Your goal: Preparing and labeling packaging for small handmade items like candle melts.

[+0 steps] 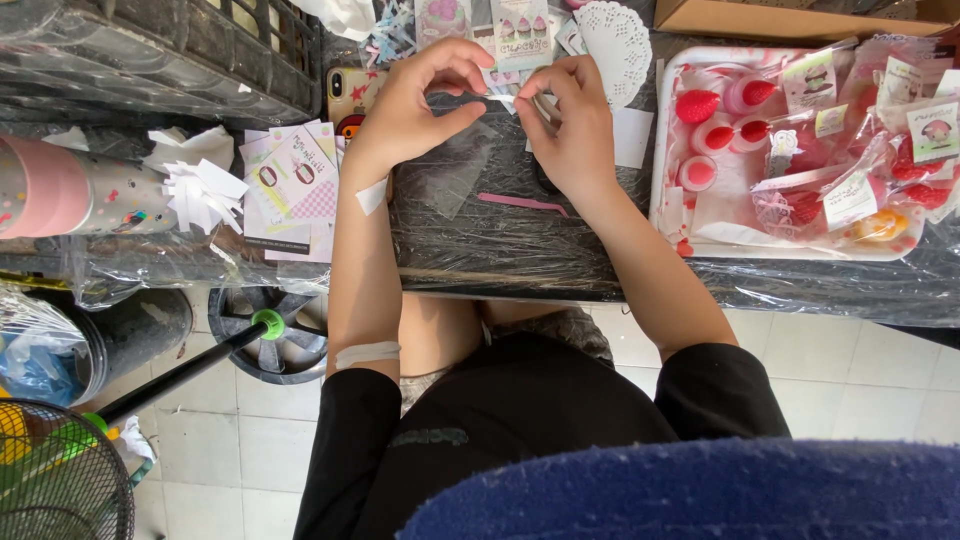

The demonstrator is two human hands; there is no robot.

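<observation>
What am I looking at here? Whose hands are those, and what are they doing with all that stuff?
The camera sits on a person's head and looks down, so you see their own arms and lap. The left hand and right hand meet over a dark table wrapped in plastic and pinch a small white strip between the fingertips. A clear little bag and a pink stick lie beneath. To the right is a white tray with packets of red strawberry-shaped things. To the left lie patterned paper cards and a pink roll.
</observation>
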